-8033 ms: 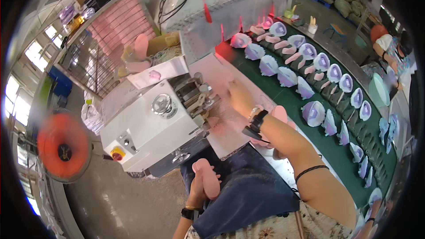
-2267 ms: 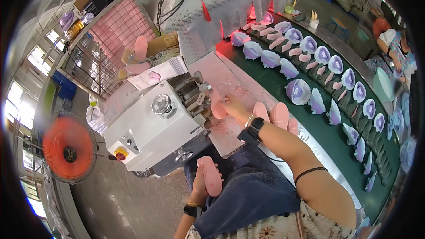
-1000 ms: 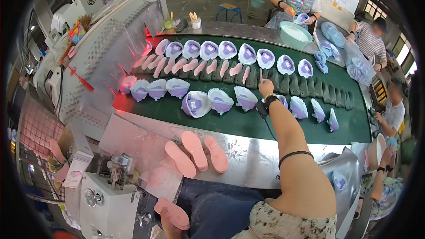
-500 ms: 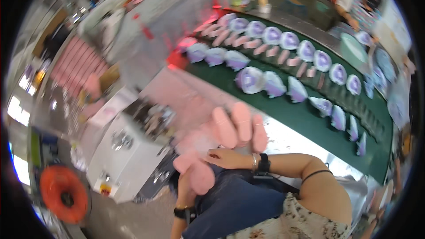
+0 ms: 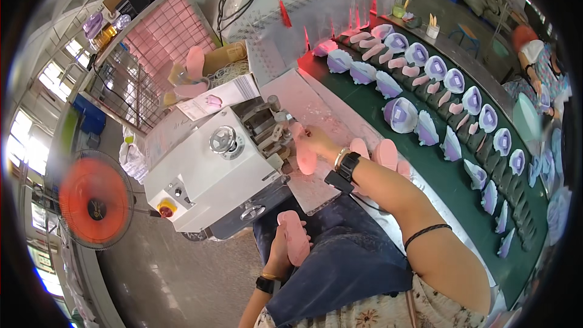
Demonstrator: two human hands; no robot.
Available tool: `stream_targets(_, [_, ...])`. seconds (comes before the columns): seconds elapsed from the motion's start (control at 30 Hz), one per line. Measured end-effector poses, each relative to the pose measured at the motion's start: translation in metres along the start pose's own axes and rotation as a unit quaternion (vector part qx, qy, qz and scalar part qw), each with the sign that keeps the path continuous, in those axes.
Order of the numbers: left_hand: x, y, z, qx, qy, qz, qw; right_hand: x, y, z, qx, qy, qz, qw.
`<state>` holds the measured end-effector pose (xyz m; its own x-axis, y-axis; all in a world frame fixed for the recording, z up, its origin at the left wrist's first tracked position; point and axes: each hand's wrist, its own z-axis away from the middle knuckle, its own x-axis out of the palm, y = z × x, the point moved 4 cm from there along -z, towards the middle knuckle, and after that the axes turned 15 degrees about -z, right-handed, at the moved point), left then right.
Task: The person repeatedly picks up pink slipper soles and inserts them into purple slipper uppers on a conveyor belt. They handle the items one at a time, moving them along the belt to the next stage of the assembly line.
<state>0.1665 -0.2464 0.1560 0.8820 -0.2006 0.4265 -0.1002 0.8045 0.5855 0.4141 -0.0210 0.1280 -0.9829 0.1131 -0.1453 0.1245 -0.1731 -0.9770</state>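
Note:
In my left hand point(image 5: 279, 255), low over the dark blue apron point(image 5: 346, 261), is a pink insole point(image 5: 296, 240), fingers wrapped round its edge; whether more lie under it I cannot tell. My right hand point(image 5: 320, 142) reaches forward and grips a second pink insole point(image 5: 305, 157) by its side. That insole's far end is at the metal working head point(image 5: 271, 130) of a white bench machine point(image 5: 206, 167); whether it touches the rollers is unclear. Beside my right forearm, several pink insoles point(image 5: 385, 153) lie on the dusty pink work surface point(image 5: 325, 106).
To the right runs a green conveyor point(image 5: 401, 140) with white-and-purple shoe uppers point(image 5: 401, 115) and small pink pieces. An orange fan point(image 5: 94, 200) stands at left. A wire rack point(image 5: 170, 30) and a cardboard box point(image 5: 225, 61) are behind the machine. Another person point(image 5: 537, 73) works at far right.
My right hand has gone from beside my left hand to the machine head, now gripping an insole. My left hand still holds a pink insole near my lap. The whole view has shifted.

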Motion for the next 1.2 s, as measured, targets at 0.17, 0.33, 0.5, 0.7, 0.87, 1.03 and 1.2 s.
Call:
stream_targets(0.17, [-0.007, 0.002, 0.007, 0.020, 0.011, -0.011, 1.000, -0.014, -0.013, 0.016, 0.009, -0.017, -0.058, 0.998])
stream_targets(0.33, [-0.006, 0.001, 0.007, 0.045, 0.036, -0.039, 0.998, -0.005, -0.039, 0.022, -0.039, 0.002, -0.015, 0.999])
stream_targets(0.5, [0.006, 0.017, 0.011, -0.001, 0.064, -0.059, 0.996, -0.013, -0.039, 0.001, -0.052, 0.090, 0.098, 0.990])
stream_targets(0.7, [-0.045, -0.031, -0.004, -0.006, 0.127, -0.041, 0.991, -0.038, -0.086, 0.023, -0.227, 0.150, 0.257, 0.927])
stream_targets(0.87, [-0.040, -0.020, 0.009, 0.000, 0.123, -0.010, 0.992, -0.017, -0.014, -0.021, -0.126, 0.158, 0.124, 0.972])
stream_targets(1.03, [-0.031, -0.011, 0.017, 0.010, 0.108, -0.006, 0.994, -0.010, -0.019, -0.047, 0.008, 0.172, -0.052, 0.984])
stream_targets(1.2, [-0.054, -0.029, -0.015, 0.056, 0.066, -0.028, 0.996, -0.117, -0.042, 0.007, -0.030, 0.212, -0.288, 0.933])
